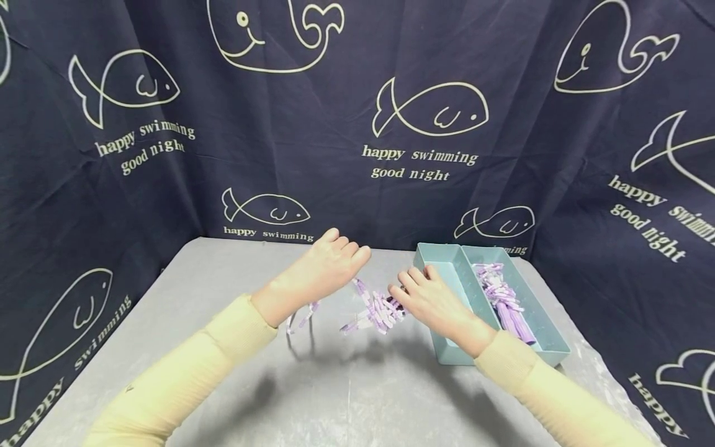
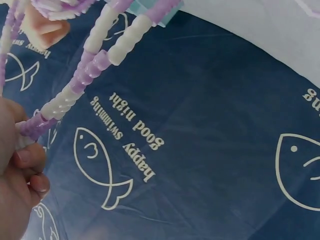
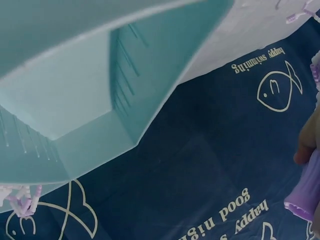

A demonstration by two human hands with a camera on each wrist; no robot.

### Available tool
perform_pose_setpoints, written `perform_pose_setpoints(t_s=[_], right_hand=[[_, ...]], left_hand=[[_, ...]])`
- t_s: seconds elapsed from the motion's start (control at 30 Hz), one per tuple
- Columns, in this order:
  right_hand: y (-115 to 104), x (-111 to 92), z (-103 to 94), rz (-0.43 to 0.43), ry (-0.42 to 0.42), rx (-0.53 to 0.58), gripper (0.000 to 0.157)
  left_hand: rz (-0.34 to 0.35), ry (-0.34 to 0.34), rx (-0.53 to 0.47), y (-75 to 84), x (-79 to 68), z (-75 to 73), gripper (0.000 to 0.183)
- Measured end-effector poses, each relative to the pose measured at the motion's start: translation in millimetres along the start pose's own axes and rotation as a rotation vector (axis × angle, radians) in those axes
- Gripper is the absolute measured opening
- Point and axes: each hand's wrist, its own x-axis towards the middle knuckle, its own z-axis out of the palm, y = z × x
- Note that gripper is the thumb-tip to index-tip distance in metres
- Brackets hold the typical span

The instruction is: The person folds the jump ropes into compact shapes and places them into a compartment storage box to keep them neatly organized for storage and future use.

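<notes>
A beaded jump rope in purple and white hangs gathered in a bundle above the table, between the two hands. My left hand pinches one end of its beaded cord, and loose strands dangle under that wrist. Curled at the bundle's right side, my right hand holds the jump rope; in the right wrist view a purple handle sticks out from its fingers. Most of the handle is hidden in the head view. A second bundled jump rope with purple handles lies in the box's right compartment.
A teal two-compartment box stands at the right of the grey table, under and beyond the right hand. Its left compartment shows a bare floor. Dark blue curtains with fish drawings enclose the table's back and sides.
</notes>
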Motion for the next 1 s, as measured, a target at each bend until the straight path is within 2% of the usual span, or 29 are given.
perform_pose_setpoints(t_s=[0.17,0.33,0.47,0.57,0.87,1.0], right_hand=[[-3.7,0.2,-3.2,-0.052,0.037,0.076,0.018],[-6.8,5.4,-7.0,-0.131,0.139,0.114,0.025],[-9.7,8.0,-8.3,-0.176,0.206,0.134,0.022],[-11.8,9.1,-10.5,-0.182,0.237,0.155,0.02],[-12.3,15.8,-21.4,-0.149,0.293,0.192,0.027],[-11.5,17.5,-24.1,-0.136,0.333,0.256,0.024]], left_hand=[[-0.003,0.013,-0.03,-3.7,0.1,7.2,0.011],[0.0,-0.03,-0.059,-6.6,-3.7,15.0,0.011],[-0.014,-0.05,-0.089,-7.1,-6.6,20.3,0.012],[-0.028,-0.058,-0.103,-7.1,-7.3,23.8,0.011],[-0.085,-0.069,-0.116,-9.5,-4.5,34.1,0.011],[-0.149,-0.151,-0.163,-15.9,-7.5,39.2,0.015]])
